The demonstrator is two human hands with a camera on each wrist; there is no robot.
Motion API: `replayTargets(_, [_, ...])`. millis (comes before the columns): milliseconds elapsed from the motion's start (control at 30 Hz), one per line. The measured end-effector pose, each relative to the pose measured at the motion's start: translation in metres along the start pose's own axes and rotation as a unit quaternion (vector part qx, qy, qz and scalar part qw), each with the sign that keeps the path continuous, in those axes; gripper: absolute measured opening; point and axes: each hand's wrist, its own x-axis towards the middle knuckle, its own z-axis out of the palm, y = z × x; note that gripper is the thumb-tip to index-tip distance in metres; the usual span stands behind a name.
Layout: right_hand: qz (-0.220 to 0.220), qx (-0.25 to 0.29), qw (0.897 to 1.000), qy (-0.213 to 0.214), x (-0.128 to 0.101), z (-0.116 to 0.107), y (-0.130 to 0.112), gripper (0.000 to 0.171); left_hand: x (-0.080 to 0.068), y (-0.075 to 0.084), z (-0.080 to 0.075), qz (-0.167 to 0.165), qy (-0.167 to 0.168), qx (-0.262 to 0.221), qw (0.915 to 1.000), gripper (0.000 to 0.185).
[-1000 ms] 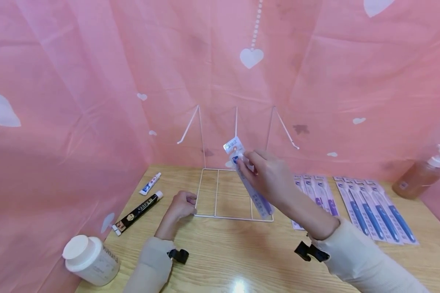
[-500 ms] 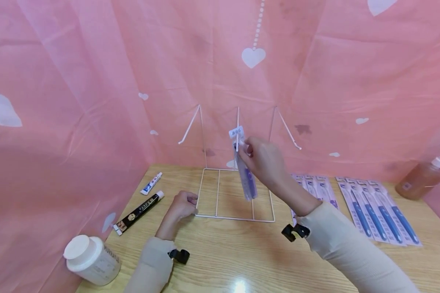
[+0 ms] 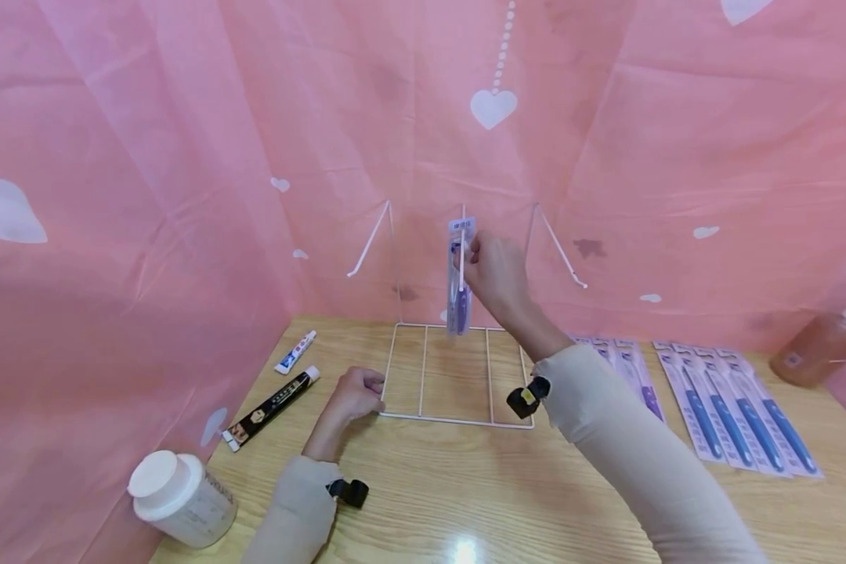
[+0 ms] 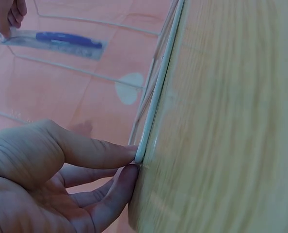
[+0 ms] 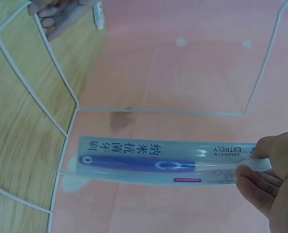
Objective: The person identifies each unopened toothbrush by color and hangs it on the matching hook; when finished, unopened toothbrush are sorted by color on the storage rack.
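Change: the right hand [image 3: 489, 270] had lifted the packaged toothbrush [image 3: 460, 278] from low over the wire rack's base up to the middle prong [image 3: 462, 215]; the left hand [image 3: 356, 394] had stayed put.
Writing: the pack read "EXTRELY" beside Chinese characters.
Right hand: raised, fingers pinched on the pack's top, pack hanging upright against the prong.
Left hand: curled, pinching the front left corner of the wire rack [image 3: 458, 421] on the desk [image 3: 465, 501].
Beside right forearm: more toothbrush packs [image 3: 719, 399] lay flat.
Left of left hand: two tubes [image 3: 275, 399].
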Motion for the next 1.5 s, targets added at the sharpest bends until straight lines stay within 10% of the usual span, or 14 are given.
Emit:
replayTargets(933, [0.096,0.014,0.995,-0.004,0.032,0.011,0.019,0.021,-0.003,0.005,0.004,-0.017,-0.026,-0.019,0.9994,0.051])
replayTargets(1500, [0.162,-0.065,0.96,-0.22,-0.03,-0.025,0.134,0.051,-0.005,-0.001,-0.007,-0.018,-0.018,-0.02,0.9995,0.052])
